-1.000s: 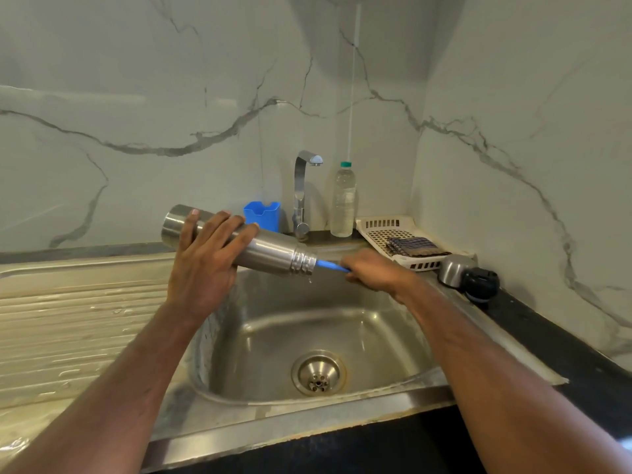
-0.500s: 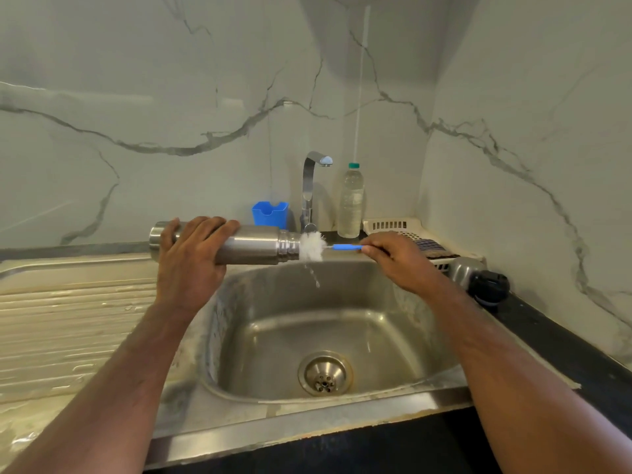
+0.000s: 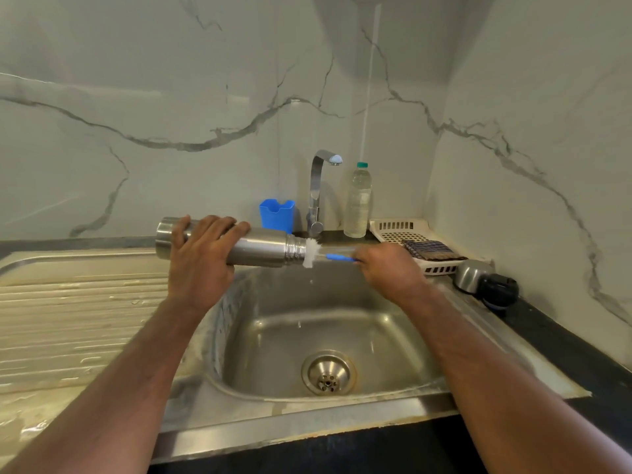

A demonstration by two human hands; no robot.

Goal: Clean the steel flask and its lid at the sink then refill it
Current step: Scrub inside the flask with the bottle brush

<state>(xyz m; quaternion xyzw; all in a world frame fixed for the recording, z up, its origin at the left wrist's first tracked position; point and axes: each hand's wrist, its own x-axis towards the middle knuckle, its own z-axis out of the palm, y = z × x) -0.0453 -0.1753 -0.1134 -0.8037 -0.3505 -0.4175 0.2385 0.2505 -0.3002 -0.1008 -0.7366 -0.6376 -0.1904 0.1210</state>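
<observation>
My left hand (image 3: 201,254) grips the steel flask (image 3: 263,249) around its middle and holds it lying sideways over the sink (image 3: 342,302), mouth pointing right. My right hand (image 3: 386,268) grips the blue handle of a bottle brush (image 3: 313,253). Its white bristles sit just outside the flask's mouth, touching the rim. The flask's lid (image 3: 485,283), steel with a black cap part, lies on the counter to the right of the sink.
A steel tap (image 3: 319,189) stands behind the sink with no water running. Beside it are a blue holder (image 3: 277,213) and a plastic water bottle (image 3: 357,200). A white drainer tray (image 3: 396,230) holds a folded cloth. The drainboard (image 3: 78,302) spreads left.
The brush was deep inside the flask a second ago; my right hand has pulled it out until the white bristles show at the mouth. The flask has levelled from a downward tilt.
</observation>
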